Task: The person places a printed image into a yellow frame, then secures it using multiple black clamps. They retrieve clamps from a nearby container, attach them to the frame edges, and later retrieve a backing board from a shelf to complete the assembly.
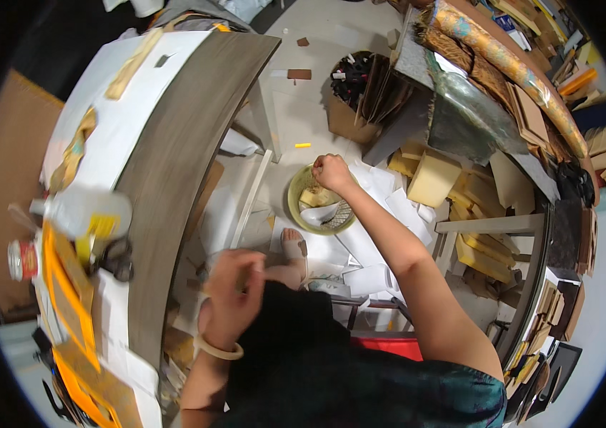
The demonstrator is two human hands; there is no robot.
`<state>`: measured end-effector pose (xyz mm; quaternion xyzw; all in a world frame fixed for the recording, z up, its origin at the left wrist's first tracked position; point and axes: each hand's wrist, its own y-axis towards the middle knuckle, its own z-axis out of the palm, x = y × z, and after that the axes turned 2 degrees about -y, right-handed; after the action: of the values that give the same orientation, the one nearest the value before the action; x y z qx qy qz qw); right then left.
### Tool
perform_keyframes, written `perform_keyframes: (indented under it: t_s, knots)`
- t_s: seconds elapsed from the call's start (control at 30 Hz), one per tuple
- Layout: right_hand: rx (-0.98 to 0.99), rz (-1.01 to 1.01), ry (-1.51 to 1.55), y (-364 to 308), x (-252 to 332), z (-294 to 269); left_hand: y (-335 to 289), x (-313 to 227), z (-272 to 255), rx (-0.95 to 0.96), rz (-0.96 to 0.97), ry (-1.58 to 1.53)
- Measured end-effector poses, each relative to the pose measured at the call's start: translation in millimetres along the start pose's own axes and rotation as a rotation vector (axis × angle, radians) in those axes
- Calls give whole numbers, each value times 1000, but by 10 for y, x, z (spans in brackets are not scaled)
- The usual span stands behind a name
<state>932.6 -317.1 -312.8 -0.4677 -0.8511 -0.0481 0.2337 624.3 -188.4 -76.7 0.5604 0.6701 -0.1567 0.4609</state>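
My right hand [331,172] reaches out over the far rim of a round yellow-green basket [294,187] on the floor. Its fingers are bent closed and point down; whatever they hold, if anything, is hidden. Inside the basket lie a crumpled yellowish piece [317,195] and a white curved scrap [319,215]. Nearer to me, my left hand [235,296] is raised beside the dark wooden table edge, slightly blurred. Its fingers are loosely bent and apart, with nothing visible in them. A pale bangle [219,349] circles that wrist.
A long table [182,107] on the left carries a cloudy plastic jug [92,212], black-handled scissors [116,260] and a red can [23,260]. White paper sheets [367,246] cover floor beside the basket. Yellow foam blocks [434,178] and material rolls [510,60] fill the right. A brown bin [351,123] stands beyond.
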Motion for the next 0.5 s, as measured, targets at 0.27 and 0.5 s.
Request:
perform_keyframes:
  t_s: [0.27,0.5]
  knots:
    - [133,304,102,992,-416,256,571,816,823,206,-413,-510]
    - [329,466,40,1264,-213,-31,648,489,307,216,-823,-740]
